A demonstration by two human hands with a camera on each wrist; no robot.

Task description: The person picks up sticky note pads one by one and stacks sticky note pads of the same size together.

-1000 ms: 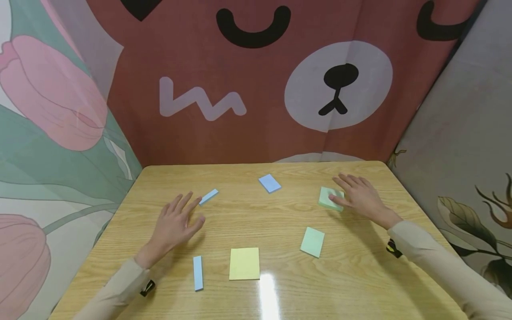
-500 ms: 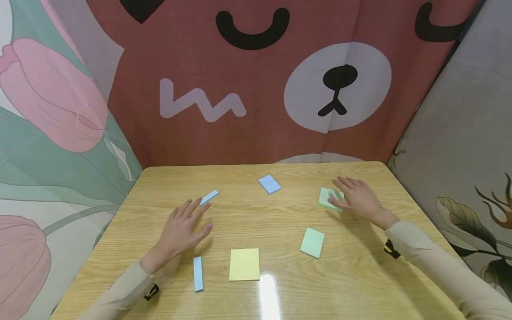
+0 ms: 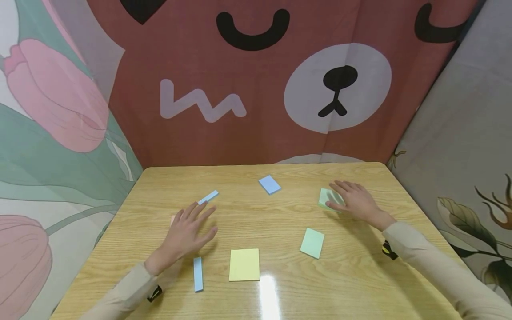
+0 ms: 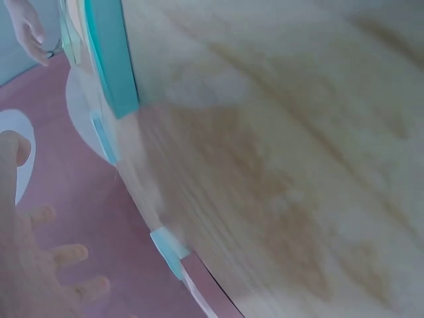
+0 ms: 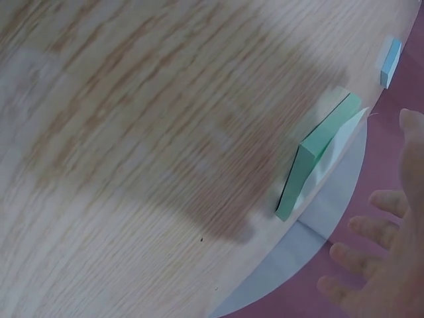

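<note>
My left hand (image 3: 184, 235) hovers over the table's left side with straight, spread fingers and holds nothing. Past its fingertips lies a light blue sticky-note strip pad (image 3: 209, 197), partly covered. A sliver of a pink pad (image 3: 173, 219) peeks out beside that hand; the left wrist view shows more of this pink pad (image 4: 209, 288). Below the hand is a second blue strip pad (image 3: 198, 274). My right hand (image 3: 358, 203) hangs, fingers extended, above a thick green sticky-note pad (image 3: 325, 197), which it partly hides. In the right wrist view, a gap separates the fingers from this green pad (image 5: 315, 156).
A yellow square pad (image 3: 244, 265) lies near the front middle. A flatter green pad (image 3: 312, 243) sits right of it, and a blue-violet pad (image 3: 270, 184) is toward the back. Printed cloth (image 3: 200, 142) hangs behind the wooden table (image 3: 256, 222).
My left hand has moved to the right, uncovering the pink pad's edge. My right hand has shifted slightly left and nearer. The visible pads stay where they were.
</note>
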